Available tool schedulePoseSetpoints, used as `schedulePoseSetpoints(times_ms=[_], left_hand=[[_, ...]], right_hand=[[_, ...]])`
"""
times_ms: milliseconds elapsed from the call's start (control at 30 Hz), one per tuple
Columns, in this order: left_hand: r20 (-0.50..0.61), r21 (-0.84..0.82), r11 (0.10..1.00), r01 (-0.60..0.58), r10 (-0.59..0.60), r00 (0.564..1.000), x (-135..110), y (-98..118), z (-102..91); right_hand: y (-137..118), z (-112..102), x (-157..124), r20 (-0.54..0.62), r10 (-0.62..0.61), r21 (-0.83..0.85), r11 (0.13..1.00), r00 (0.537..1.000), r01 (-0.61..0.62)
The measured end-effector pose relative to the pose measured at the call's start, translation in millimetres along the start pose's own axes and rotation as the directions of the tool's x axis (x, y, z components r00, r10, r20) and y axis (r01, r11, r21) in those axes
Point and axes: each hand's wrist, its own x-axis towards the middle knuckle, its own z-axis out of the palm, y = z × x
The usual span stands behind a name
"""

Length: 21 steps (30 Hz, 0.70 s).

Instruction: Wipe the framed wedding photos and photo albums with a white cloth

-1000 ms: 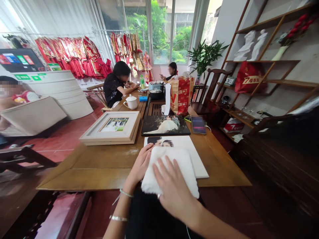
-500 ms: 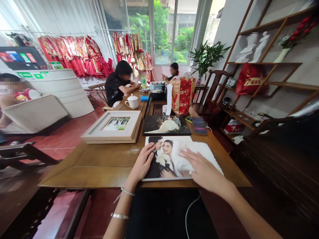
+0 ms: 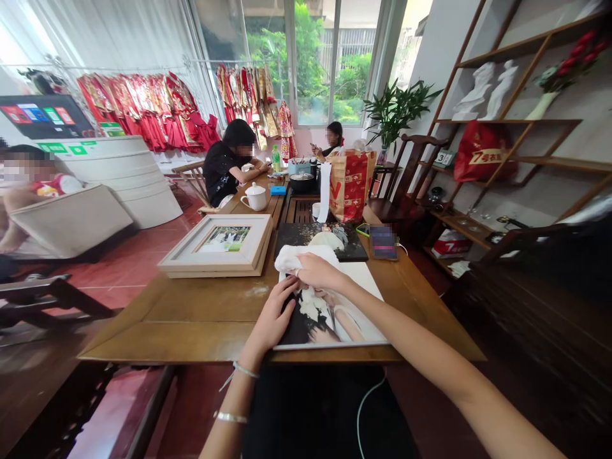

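A wedding photo print (image 3: 356, 319) lies flat at the table's near edge, picturing a couple with a white bouquet. My left hand (image 3: 273, 315) rests on its left edge, fingers extended and holding nothing. At the print's upper left, my right hand (image 3: 316, 271) grips a bunched white cloth (image 3: 287, 255) and presses it down. The cloth and hand hide the upper part of the picture and overlap the darker photo panel (image 3: 354, 245) just behind. Left of these sits a stack of light wood picture frames (image 3: 191, 245), apart from both hands.
On the wooden table (image 3: 157, 319) stand a lidded white cup (image 3: 255, 197), a paper bag (image 3: 351, 185) and a phone (image 3: 383, 242). Two people sit at the far end, one in a black shirt (image 3: 222, 169). A shelf unit (image 3: 507, 124) rises at right.
My right hand has carried the white cloth from the print's right side to its upper left, uncovering the right part. My left hand stays in place.
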Motion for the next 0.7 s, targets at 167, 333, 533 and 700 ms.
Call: schedulePoseSetpoints(times_ms=[167, 333, 533, 700], left_hand=[[-0.012, 0.014, 1.0, 0.01, -0.01, 1.0, -1, -1, -0.8], [-0.023, -0.033, 0.999, -0.02, 0.019, 1.0, -2, -2, -0.8], [-0.032, -0.075, 0.995, 0.064, -0.066, 0.997, 1, 2, -1.2], [-0.031, -0.133, 0.98, 0.145, -0.15, 0.988, 3, 11, -1.8]], right_hand=[[-5, 3, -7, -0.026, 0.05, -0.061, 0.997, 0.998, -0.052], [27, -8, -46, -0.088, 0.212, -0.141, 0.965, 0.973, -0.223], [28, -2, -86, -0.156, 0.3, -0.2, 0.923, 0.941, -0.328], [-33, 23, -108, -0.104, 0.122, -0.178, 0.974, 0.987, -0.139]])
